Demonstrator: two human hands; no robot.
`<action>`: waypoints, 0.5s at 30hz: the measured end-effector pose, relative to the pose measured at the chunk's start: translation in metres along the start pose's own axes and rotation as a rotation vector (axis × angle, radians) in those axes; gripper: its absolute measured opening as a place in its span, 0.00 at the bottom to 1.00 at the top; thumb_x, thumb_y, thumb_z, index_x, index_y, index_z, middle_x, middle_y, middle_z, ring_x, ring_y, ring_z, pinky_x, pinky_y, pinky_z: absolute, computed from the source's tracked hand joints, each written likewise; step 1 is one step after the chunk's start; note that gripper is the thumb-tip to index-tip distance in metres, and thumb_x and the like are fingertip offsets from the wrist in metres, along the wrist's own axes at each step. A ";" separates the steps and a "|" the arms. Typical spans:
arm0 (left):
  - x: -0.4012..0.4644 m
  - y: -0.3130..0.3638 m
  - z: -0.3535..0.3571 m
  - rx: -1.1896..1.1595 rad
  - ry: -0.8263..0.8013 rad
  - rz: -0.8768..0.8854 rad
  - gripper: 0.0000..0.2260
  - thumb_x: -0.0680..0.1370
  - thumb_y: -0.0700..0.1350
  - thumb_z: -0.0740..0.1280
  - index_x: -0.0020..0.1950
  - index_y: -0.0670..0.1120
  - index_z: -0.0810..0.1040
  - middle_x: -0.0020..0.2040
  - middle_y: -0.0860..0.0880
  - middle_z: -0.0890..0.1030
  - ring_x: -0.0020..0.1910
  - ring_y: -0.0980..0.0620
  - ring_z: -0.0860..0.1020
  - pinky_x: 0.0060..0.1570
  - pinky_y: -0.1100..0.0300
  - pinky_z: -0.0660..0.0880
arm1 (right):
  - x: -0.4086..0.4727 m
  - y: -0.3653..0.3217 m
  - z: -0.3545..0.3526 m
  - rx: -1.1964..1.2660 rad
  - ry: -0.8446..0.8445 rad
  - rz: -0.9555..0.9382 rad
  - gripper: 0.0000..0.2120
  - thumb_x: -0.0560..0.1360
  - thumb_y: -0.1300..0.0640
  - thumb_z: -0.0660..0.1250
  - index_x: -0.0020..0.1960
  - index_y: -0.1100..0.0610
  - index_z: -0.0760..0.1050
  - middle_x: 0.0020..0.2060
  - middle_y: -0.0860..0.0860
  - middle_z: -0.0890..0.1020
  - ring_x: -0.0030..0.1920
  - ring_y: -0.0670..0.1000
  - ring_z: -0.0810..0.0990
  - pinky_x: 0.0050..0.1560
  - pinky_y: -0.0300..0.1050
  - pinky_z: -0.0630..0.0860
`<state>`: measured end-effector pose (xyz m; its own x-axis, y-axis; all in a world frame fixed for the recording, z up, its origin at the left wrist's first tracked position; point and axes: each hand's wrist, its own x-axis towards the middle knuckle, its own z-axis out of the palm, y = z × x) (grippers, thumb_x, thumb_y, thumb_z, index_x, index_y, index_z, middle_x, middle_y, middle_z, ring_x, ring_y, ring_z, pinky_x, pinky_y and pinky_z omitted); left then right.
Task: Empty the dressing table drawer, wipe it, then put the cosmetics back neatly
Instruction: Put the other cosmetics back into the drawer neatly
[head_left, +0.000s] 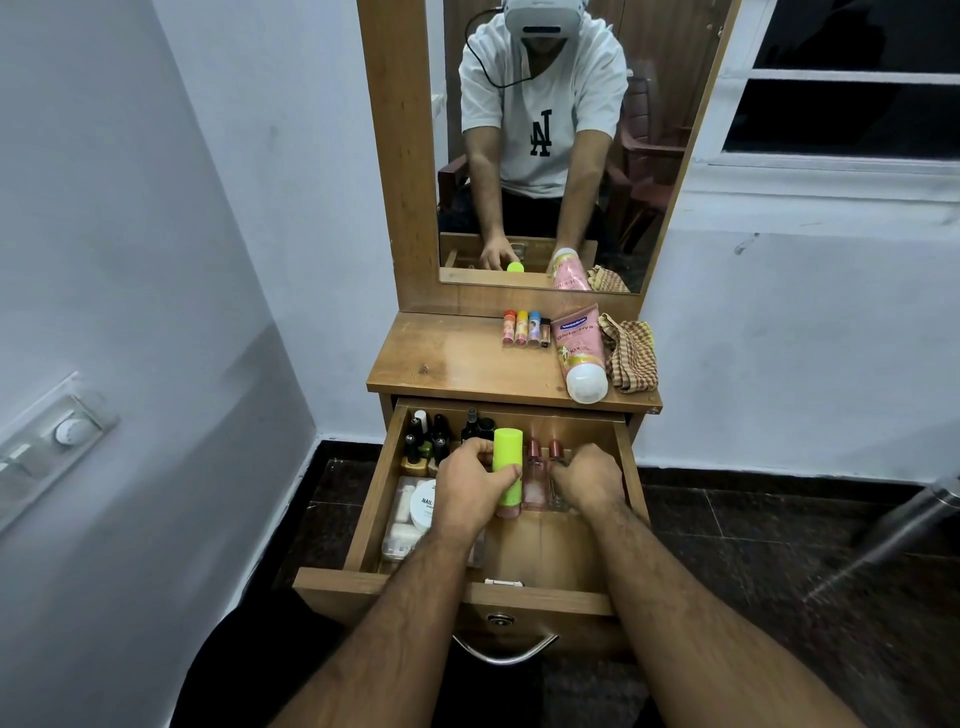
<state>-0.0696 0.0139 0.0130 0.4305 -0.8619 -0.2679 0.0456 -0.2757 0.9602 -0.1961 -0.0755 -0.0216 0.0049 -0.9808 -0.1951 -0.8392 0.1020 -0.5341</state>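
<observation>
**Both hands in the open drawer**

While the drawer (626, 467) stands pulled out, the left hand (470, 491) curls its fingers (480, 448) round one lime-green bottle (508, 462), held upright above the drawer. Just beside it stand two pink perfume bottles (535, 480); the right hand (589, 480) is curled at them, its grip hidden. On the tabletop (441, 358): four small tubes (524, 328), one pink lotion tube (579, 353), one checked cloth (631, 356).
</observation>
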 end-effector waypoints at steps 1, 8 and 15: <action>0.000 0.000 0.000 0.022 -0.001 0.015 0.18 0.75 0.40 0.73 0.63 0.40 0.77 0.52 0.48 0.78 0.34 0.61 0.74 0.24 0.74 0.70 | 0.000 0.001 0.000 0.001 -0.005 0.001 0.10 0.77 0.50 0.70 0.41 0.55 0.76 0.36 0.50 0.80 0.40 0.52 0.83 0.43 0.46 0.81; 0.003 -0.005 -0.003 0.213 0.001 0.137 0.18 0.76 0.40 0.72 0.65 0.39 0.76 0.53 0.48 0.76 0.34 0.61 0.73 0.24 0.75 0.70 | -0.001 0.003 -0.002 0.036 -0.041 0.007 0.12 0.78 0.49 0.69 0.49 0.59 0.80 0.43 0.53 0.84 0.45 0.54 0.83 0.48 0.48 0.81; 0.003 -0.006 -0.004 0.285 0.007 0.191 0.17 0.76 0.40 0.73 0.63 0.39 0.77 0.52 0.47 0.77 0.35 0.60 0.74 0.25 0.75 0.71 | -0.022 -0.005 -0.020 0.006 0.158 -0.161 0.07 0.79 0.52 0.66 0.51 0.53 0.81 0.45 0.46 0.83 0.46 0.48 0.79 0.44 0.41 0.73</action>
<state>-0.0652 0.0145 0.0066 0.4129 -0.9069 -0.0837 -0.2898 -0.2179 0.9319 -0.2028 -0.0578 0.0022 0.0525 -0.9983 0.0243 -0.8313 -0.0572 -0.5528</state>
